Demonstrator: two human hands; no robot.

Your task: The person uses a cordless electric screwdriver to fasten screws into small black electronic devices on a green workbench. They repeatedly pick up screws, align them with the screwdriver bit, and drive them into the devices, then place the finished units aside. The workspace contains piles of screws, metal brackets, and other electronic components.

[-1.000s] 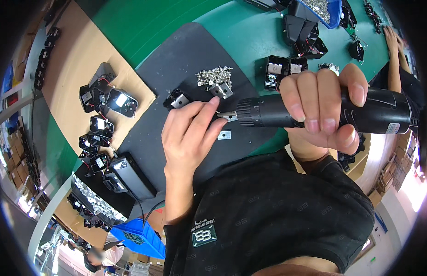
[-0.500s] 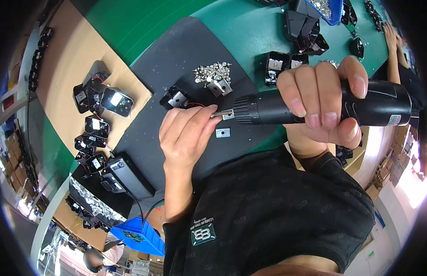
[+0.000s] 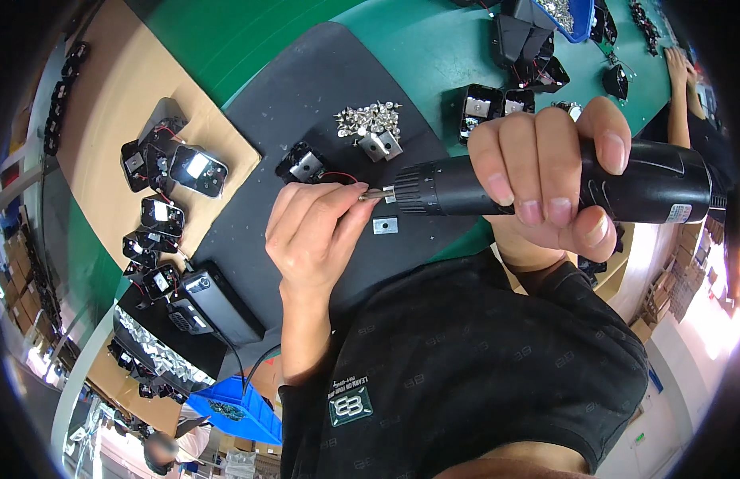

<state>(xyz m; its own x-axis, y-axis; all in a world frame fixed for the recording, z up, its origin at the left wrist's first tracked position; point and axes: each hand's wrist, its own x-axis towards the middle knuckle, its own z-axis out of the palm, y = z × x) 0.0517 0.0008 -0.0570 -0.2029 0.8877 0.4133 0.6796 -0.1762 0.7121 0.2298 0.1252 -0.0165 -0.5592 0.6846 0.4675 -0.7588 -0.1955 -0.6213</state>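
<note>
My right hand [image 3: 545, 176] wraps around a black electric screwdriver [image 3: 649, 180], held level with its bit pointing left. At the bit's tip [image 3: 376, 194], my left hand [image 3: 318, 227] is closed in a pinch on a small metal piece, mostly hidden by the fingertips. Just below the bit, a flat metal plate with a hole [image 3: 385, 226] lies on the black mat [image 3: 306, 88]. Beyond my fingers is a black housing [image 3: 302, 163] with a metal plate in it and a red wire. A pile of screws [image 3: 370, 120] lies farther off, two holed metal plates [image 3: 379, 146] beside it.
On the cardboard [image 3: 106, 96] at left sit several black housings [image 3: 198, 170]. A black device [image 3: 222, 303] stands near the mat's left edge, above a blue bin [image 3: 242, 411]. More housings [image 3: 481, 108] and a blue tray [image 3: 573, 20] are at far right, near another person's hands [image 3: 679, 72].
Both hands and the screwdriver have shifted slightly left together. The left-hand pinch at the bit's tip stays closed, and the right hand keeps its grip.
</note>
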